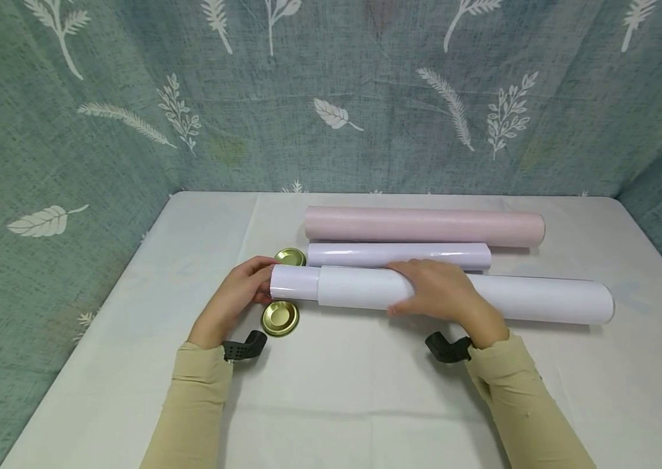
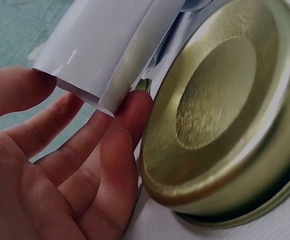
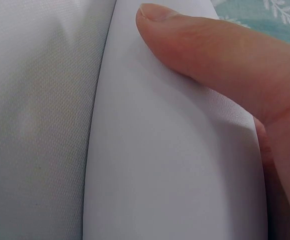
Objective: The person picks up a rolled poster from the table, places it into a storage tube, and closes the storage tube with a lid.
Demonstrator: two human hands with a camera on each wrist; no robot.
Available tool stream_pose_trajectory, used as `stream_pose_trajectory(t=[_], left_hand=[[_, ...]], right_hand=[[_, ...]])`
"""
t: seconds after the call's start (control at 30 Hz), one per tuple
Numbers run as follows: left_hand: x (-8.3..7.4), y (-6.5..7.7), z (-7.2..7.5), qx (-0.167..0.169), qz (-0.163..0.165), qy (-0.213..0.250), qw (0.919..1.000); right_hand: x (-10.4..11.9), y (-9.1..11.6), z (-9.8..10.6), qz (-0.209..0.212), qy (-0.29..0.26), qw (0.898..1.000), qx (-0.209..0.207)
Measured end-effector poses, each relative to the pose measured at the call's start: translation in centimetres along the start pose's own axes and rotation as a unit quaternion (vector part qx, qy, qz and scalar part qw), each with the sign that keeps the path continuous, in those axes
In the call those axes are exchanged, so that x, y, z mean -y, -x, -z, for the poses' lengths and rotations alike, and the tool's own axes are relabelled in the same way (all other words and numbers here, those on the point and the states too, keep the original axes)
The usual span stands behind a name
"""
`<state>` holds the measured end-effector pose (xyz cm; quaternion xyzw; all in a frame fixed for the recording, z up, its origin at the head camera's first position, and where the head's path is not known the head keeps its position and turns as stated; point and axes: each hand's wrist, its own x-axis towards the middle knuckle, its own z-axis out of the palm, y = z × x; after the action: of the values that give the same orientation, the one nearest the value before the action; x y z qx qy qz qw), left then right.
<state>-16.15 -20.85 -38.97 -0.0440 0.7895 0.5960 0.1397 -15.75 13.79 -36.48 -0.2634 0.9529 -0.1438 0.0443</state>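
A white paper roll point(image 1: 541, 298) lies across the table, with a glossy lavender roll point(image 1: 294, 283) sticking out of its left end. My left hand point(image 1: 235, 296) holds the lavender roll's open end. In the left wrist view the thumb point(image 2: 25, 87) is at the rim's upper edge and the fingers curl under it. Midway along the white roll my right hand point(image 1: 441, 290) grips from above, thumb point(image 3: 185, 42) on the near side, the other fingers mostly hidden beyond. A gold round lid point(image 1: 280, 318) sits just in front of the left hand, and another gold lid point(image 1: 290, 256) just behind the roll.
Behind the white roll lie a second lavender roll point(image 1: 395, 255) and a longer pink roll point(image 1: 424, 226), roughly parallel to it. The white-covered table point(image 1: 331, 404) meets a green leaf-patterned cloth point(image 1: 284, 130) at the back and sides.
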Motion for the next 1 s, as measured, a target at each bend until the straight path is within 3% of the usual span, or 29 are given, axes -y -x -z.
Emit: stream_pose_trajectory(t=[1.0], left_hand=[[0.01, -0.13, -0.67, 0.024, -0.016, -0.003, 0.9996]], right_hand=[[0.07, 0.16, -0.19, -0.001, -0.002, 1.000, -0.006]])
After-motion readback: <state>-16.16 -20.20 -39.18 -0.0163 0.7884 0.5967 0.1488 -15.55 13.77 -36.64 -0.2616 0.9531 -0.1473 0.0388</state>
